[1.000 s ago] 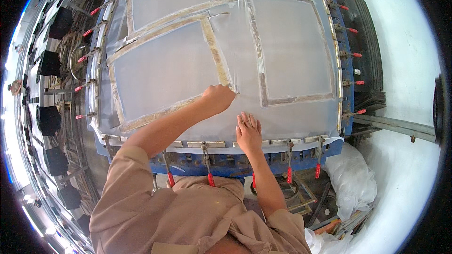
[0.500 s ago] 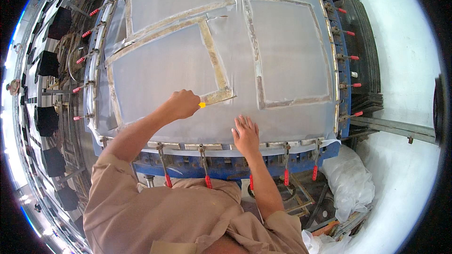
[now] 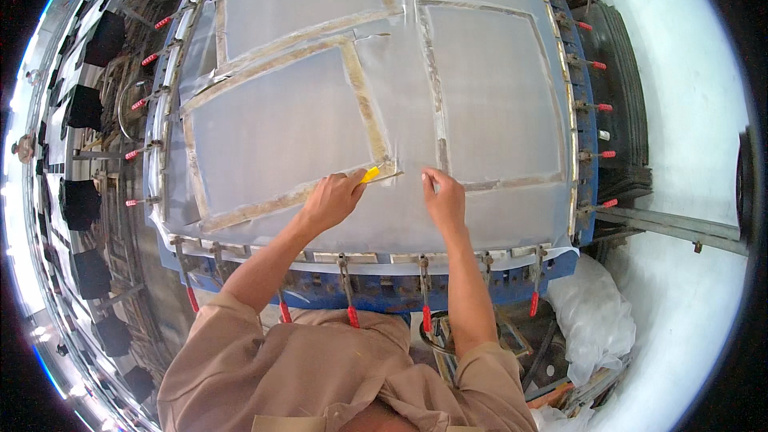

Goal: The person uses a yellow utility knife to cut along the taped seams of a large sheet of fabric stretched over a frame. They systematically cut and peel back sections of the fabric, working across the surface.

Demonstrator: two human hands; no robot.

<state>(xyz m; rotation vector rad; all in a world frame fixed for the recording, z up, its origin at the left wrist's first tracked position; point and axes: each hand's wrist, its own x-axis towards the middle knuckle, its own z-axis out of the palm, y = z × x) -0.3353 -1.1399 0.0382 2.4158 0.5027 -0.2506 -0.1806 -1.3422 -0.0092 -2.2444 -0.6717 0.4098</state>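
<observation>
A large pale mesh screen [image 3: 448,80] is stretched over a blue frame [image 3: 472,288] in front of me, with rectangular panels outlined by tan tape strips [image 3: 368,112]. My left hand [image 3: 332,200] is closed around a small yellow tool [image 3: 370,174], its tip pressed at the lower right corner of the left panel's tape. My right hand [image 3: 444,196] rests a little to the right, fingers curled, fingertips touching the mesh beside a vertical tape strip. Both forearms come up from the lower edge in tan sleeves.
Red-handled clamps [image 3: 352,316] line the front and right edges of the frame. Dark boxes [image 3: 80,200] and metal racks run down the left side. A crumpled white plastic sheet [image 3: 596,312] lies at the lower right beside a white wall [image 3: 680,112].
My left hand has slid left and then settled at the panel's lower right corner with the yellow tool. My right hand has moved up onto the mesh beside it.
</observation>
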